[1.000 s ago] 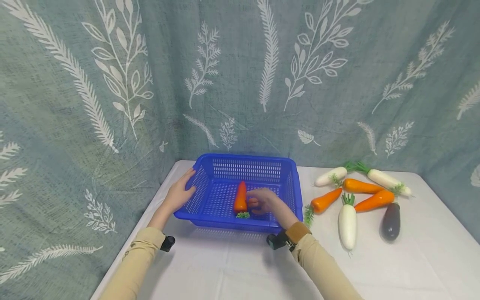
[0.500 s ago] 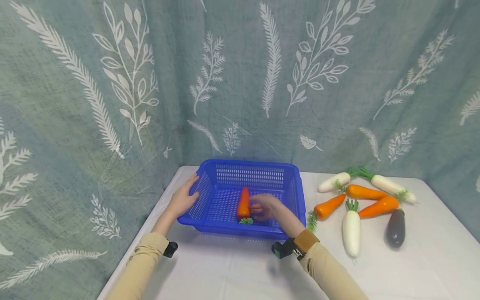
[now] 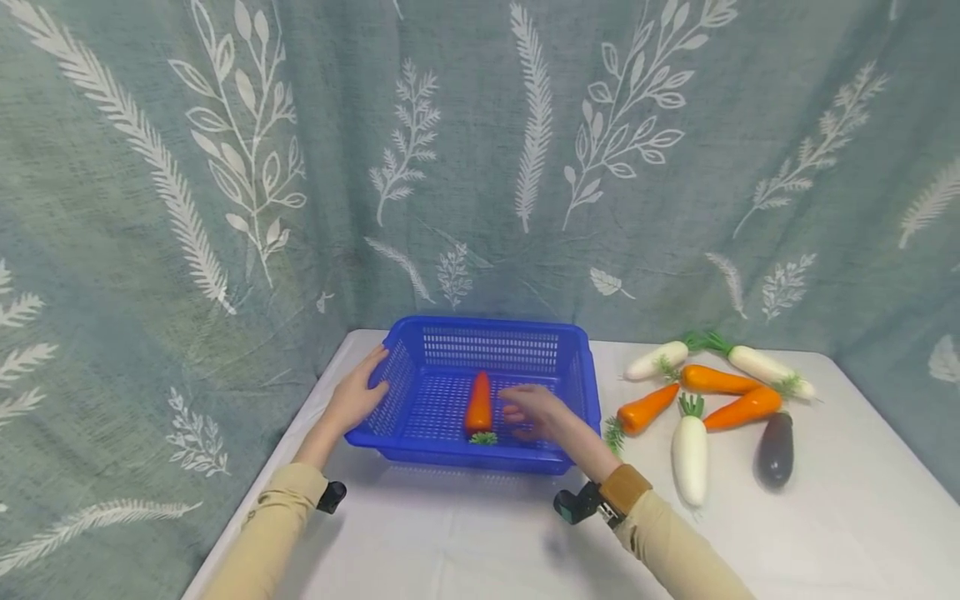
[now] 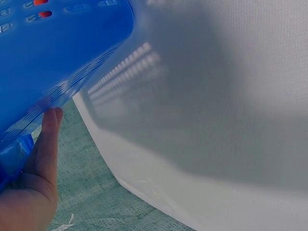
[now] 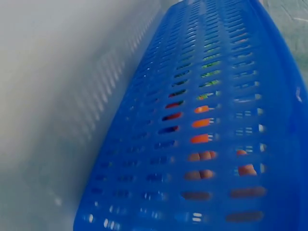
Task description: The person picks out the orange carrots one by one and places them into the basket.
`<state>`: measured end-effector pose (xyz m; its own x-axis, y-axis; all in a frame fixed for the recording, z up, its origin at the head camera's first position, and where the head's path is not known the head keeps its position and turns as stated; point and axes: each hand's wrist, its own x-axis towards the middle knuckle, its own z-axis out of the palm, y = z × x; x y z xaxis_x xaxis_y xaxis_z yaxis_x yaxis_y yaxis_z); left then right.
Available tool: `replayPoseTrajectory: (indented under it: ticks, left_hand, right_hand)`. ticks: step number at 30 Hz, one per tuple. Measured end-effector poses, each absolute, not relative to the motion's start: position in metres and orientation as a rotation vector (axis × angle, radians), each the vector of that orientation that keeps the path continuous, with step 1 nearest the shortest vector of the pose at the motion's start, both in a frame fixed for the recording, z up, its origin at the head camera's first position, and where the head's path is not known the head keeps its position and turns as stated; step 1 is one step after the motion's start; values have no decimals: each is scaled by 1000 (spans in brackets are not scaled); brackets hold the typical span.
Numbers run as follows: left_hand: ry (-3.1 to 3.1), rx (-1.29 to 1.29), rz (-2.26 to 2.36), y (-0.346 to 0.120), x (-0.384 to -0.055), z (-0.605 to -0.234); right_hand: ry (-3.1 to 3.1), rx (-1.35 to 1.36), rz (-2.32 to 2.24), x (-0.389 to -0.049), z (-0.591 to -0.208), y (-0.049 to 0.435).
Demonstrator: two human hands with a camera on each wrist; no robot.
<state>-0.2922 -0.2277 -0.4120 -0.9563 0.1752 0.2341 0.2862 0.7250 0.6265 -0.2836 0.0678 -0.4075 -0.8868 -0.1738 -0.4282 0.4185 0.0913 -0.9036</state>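
Note:
A blue plastic basket (image 3: pixel 491 457) with slotted walls stands on the white table. Inside it lies a single carrot (image 3: pixel 478 408), its green top toward the near wall. My left hand (image 3: pixel 358 396) grips the basket's left rim, the thumb over the edge; in the left wrist view, its fingers run along the outside wall. Just right of the carrot, my right hand (image 3: pixel 538 410) hovers inside the basket with loosely bent fingers and nothing in them. Through the slots in the right wrist view, parts of the carrot (image 5: pixel 201 123) and of my fingers show.
Right of the basket lie three carrots (image 3: pixel 648 410), three white radishes (image 3: pixel 690 462) and a dark eggplant (image 3: pixel 776 450), grouped close together. A green curtain (image 3: pixel 480 167) with white leaf prints hangs behind and at the left of the table.
My right hand has drawn a little to the right, away from the carrot, which stays in the basket. The left hand keeps its place on the rim. The head view has shifted slightly.

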Motion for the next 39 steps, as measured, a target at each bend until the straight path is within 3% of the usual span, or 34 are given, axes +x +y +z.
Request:
replayPoseTrajectory:
  ticks: [39]
  left_hand:
    - [-2779, -405, -1058, -229, -298, -408]
  right_hand:
    - [2516, -466, -1954, -272, -383, 141]
